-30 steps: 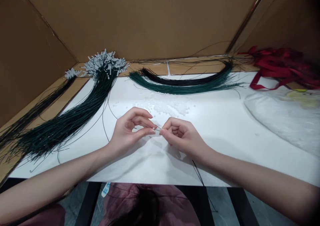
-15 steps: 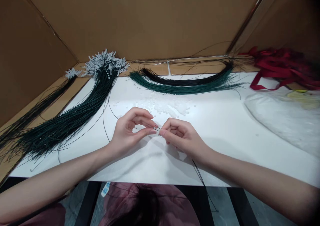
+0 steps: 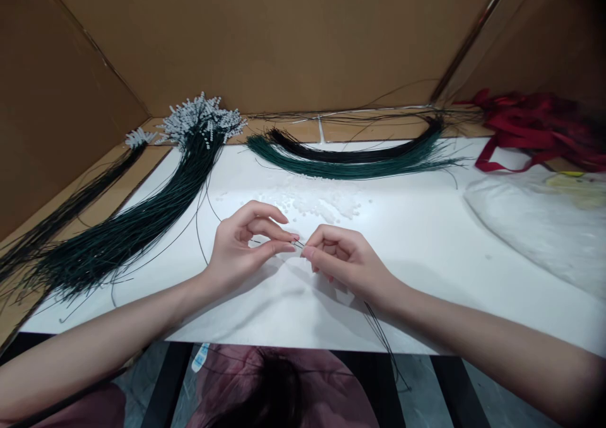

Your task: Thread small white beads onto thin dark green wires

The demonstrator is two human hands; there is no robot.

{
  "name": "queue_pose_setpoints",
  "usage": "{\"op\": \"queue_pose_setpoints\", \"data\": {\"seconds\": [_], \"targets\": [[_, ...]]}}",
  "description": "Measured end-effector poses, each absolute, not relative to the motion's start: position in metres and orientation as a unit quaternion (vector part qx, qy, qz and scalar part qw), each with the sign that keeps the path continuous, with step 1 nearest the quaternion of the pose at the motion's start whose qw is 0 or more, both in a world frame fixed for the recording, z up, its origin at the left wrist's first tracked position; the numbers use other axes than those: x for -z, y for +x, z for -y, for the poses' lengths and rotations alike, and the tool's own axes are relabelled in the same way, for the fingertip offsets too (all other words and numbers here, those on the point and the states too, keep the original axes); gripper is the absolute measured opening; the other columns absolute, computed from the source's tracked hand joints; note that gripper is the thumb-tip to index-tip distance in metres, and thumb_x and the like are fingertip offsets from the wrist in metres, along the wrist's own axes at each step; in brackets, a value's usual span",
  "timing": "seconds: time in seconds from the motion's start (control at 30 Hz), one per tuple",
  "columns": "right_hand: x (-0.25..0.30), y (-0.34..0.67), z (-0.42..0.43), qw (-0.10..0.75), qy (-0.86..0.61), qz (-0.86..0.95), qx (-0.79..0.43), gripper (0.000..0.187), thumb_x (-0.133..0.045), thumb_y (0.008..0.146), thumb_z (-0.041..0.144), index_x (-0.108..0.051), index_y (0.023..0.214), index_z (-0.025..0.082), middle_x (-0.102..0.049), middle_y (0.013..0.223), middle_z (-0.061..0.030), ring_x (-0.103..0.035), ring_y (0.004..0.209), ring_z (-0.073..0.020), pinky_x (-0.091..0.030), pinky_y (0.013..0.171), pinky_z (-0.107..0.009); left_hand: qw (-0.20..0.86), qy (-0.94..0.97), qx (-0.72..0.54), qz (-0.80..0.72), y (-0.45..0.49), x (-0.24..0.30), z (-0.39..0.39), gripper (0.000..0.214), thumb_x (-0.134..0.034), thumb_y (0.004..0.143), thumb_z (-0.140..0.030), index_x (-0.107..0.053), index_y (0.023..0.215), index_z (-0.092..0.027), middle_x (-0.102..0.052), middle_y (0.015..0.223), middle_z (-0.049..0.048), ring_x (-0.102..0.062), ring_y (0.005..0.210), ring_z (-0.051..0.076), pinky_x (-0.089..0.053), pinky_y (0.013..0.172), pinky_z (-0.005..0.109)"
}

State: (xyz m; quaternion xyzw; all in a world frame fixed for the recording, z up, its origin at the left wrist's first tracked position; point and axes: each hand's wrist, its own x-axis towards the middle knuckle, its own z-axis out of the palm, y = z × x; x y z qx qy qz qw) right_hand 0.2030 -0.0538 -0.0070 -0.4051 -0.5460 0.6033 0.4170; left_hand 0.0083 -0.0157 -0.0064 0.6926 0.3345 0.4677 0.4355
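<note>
My left hand (image 3: 246, 235) has its thumb and forefinger pinched together, with a tiny whitish bead showing faintly at the fingertips. Facing it, my right hand (image 3: 343, 251) is closed on thin dark wires (image 3: 300, 244), whose short ends reach across to the left fingertips. The long tails of these wires (image 3: 379, 327) come out below my right wrist and hang over the table's front edge. Just beyond both hands lies a scatter of small white beads (image 3: 326, 204) on the white tabletop (image 3: 421, 219).
At left lie a big bundle of green wires (image 3: 137, 232) tipped with pale beads (image 3: 201, 122) and a smaller bundle (image 3: 71, 207). Bare wires (image 3: 355, 166) lie behind the beads. Red ribbon (image 3: 530, 125) and a clear plastic bag (image 3: 544, 226) are at right. Cardboard walls (image 3: 284, 36) enclose the table.
Both hands keep nearly the same place and grip. My left fingers have shifted very slightly, and the wire tails below my right wrist have spread a little.
</note>
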Motion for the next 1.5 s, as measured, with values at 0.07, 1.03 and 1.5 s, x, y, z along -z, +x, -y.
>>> {"op": "queue_pose_setpoints", "data": {"seconds": [0.07,1.03,1.5], "targets": [[0.0071,0.2034,0.0540,0.419,-0.401,0.545,-0.606,0.020,-0.066,0.085,0.031,-0.058,0.075,0.015,-0.052,0.062,0.0050,-0.037,0.046,-0.0029,-0.025,0.041,-0.019,0.433,0.692,-0.470,-0.336,0.0084,0.0056,0.0151,0.034,-0.082,0.071,-0.016,-0.058,0.095,-0.019,-0.077,0.077,0.0014,-0.075,0.077,0.020,-0.060,0.078,0.029],[0.0069,0.2038,0.0549,0.411,-0.381,0.557,-0.613,0.025,-0.068,0.083,0.036,-0.059,0.074,0.015,-0.048,0.060,0.0047,-0.035,0.048,-0.0045,-0.023,0.043,-0.020,0.450,0.687,-0.471,-0.322,0.0070,0.0046,0.0145,0.034,-0.081,0.071,-0.012,-0.058,0.095,-0.019,-0.077,0.077,0.0013,-0.075,0.077,0.019,-0.058,0.076,0.026],[0.0061,0.2041,0.0551,0.417,-0.388,0.560,-0.602,0.021,-0.067,0.083,0.034,-0.060,0.075,0.015,-0.050,0.061,0.0046,-0.036,0.048,-0.0048,-0.024,0.044,-0.021,0.447,0.691,-0.468,-0.323,0.0059,0.0040,0.0135,0.036,-0.083,0.068,-0.014,-0.058,0.093,-0.019,-0.077,0.076,0.0018,-0.075,0.074,0.020,-0.059,0.074,0.028]]}}
